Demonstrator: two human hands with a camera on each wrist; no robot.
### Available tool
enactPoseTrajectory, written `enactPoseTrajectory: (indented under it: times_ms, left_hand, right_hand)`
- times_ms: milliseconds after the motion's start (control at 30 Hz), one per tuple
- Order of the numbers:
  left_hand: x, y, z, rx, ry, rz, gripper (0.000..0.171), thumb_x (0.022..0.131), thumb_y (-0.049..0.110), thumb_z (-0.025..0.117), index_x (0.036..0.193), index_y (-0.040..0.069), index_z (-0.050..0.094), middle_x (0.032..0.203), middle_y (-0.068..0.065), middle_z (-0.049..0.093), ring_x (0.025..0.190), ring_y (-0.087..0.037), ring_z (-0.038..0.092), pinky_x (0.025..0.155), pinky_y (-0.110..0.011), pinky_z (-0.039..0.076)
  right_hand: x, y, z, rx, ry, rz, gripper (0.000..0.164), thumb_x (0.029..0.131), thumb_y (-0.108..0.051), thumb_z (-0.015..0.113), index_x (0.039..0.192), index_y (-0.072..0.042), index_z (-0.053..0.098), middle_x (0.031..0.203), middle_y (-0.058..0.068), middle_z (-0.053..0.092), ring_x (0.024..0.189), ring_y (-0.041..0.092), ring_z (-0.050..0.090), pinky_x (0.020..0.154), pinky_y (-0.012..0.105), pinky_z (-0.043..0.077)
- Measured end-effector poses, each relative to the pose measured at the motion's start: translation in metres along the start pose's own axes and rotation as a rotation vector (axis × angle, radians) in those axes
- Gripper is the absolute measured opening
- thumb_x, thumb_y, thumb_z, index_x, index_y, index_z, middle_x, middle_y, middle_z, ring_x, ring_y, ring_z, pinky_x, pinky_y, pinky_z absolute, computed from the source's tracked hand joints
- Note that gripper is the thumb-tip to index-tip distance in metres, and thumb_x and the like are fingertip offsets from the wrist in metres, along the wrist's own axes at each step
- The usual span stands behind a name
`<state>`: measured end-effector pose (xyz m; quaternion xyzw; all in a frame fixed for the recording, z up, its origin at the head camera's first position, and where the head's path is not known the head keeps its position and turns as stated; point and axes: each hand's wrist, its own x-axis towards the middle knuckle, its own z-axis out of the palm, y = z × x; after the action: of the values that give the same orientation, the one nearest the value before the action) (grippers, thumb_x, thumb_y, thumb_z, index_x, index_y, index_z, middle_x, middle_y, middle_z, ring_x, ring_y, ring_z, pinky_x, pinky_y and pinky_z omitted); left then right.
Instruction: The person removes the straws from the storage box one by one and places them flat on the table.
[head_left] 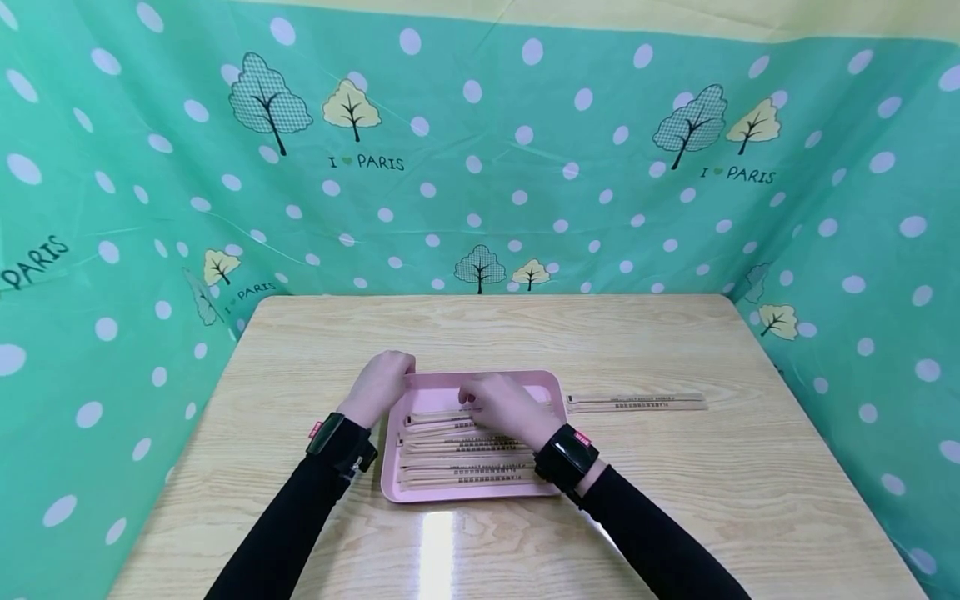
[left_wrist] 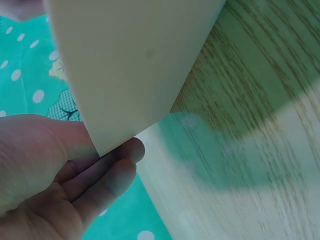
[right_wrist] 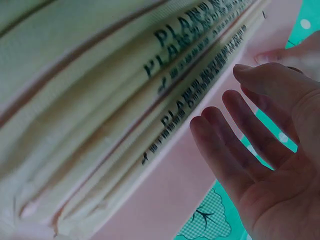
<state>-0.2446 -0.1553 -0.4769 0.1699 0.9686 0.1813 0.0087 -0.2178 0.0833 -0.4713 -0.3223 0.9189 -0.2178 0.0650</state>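
A pink tray lies on the table, holding several long, slim paper-wrapped straws laid side by side. At its far left corner my left hand grips the rim. In the left wrist view, fingers curl at the corner of the tray, and the thumb is hidden. Over the far part of the tray is my right hand, close to the hindmost packets. The right wrist view shows its fingers spread and slightly bent beside the printed wrapped straws, with nothing held.
Right of the tray, a couple of wrapped straws lie lengthwise on the wooden table. A green dotted cloth hangs behind the table and along both sides.
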Motion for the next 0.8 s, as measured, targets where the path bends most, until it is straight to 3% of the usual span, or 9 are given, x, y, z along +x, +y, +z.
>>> enactPoseTrajectory:
  times_ms: [200, 533, 800]
  left_hand:
    - [-0.0002, 0.0002, -0.0004, -0.004, -0.007, -0.004, 0.017, 0.091, -0.009, 0.074, 0.079, 0.002, 0.07, 0.082, -0.013, 0.074, 0.077, -0.028, 0.069, 0.072, -0.042, 0.058]
    - [-0.0018, 0.0006, -0.0005, -0.004, -0.002, 0.009, 0.016, 0.092, -0.007, 0.076, 0.08, 0.002, 0.07, 0.082, -0.012, 0.073, 0.076, -0.027, 0.069, 0.071, -0.041, 0.058]
    - [-0.0019, 0.0022, -0.0015, 0.003, -0.004, -0.001, 0.016, 0.093, -0.008, 0.074, 0.08, 0.001, 0.07, 0.084, -0.014, 0.075, 0.079, -0.029, 0.071, 0.073, -0.043, 0.059]
  right_hand:
    - [-0.0005, 0.0023, 0.0054, -0.027, 0.025, -0.022, 0.024, 0.085, 0.008, 0.073, 0.102, -0.008, 0.077, 0.102, 0.004, 0.078, 0.091, 0.019, 0.073, 0.083, 0.034, 0.062]
    - [-0.0007, 0.0044, 0.0065, -0.05, 0.054, -0.03, 0.017, 0.092, 0.006, 0.071, 0.099, -0.008, 0.077, 0.097, 0.004, 0.078, 0.084, 0.017, 0.071, 0.076, 0.032, 0.061]
    - [-0.0014, 0.0035, 0.0063, -0.107, 0.037, -0.036, 0.012, 0.089, 0.003, 0.08, 0.094, -0.006, 0.075, 0.093, 0.004, 0.073, 0.082, 0.018, 0.068, 0.078, 0.035, 0.06]
